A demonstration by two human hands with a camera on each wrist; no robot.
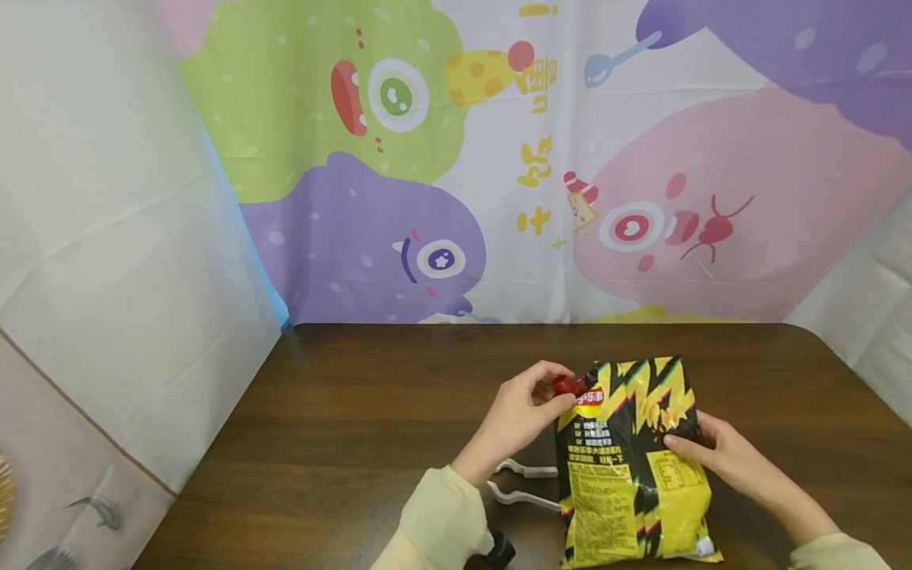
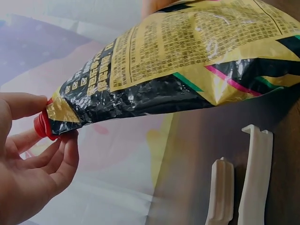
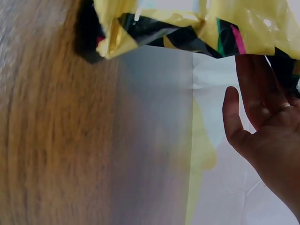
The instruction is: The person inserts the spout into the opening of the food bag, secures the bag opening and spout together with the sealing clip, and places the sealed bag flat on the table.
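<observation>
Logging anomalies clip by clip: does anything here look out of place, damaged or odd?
No spill or tear shows. The cartoon backdrop hangs sideways, its monsters lying on their sides. A red threaded ring, unusual on snack packaging, sits at a corner of the Lay's chip bag, in the left hand.

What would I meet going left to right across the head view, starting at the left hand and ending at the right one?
Left hand, red plastic cap, Lay's chip bag, right hand.

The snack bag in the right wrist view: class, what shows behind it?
Some fingers of the right hand pass behind the bag; their tips are covered. The tabletop shows below its edge; anything further behind is hidden.
</observation>
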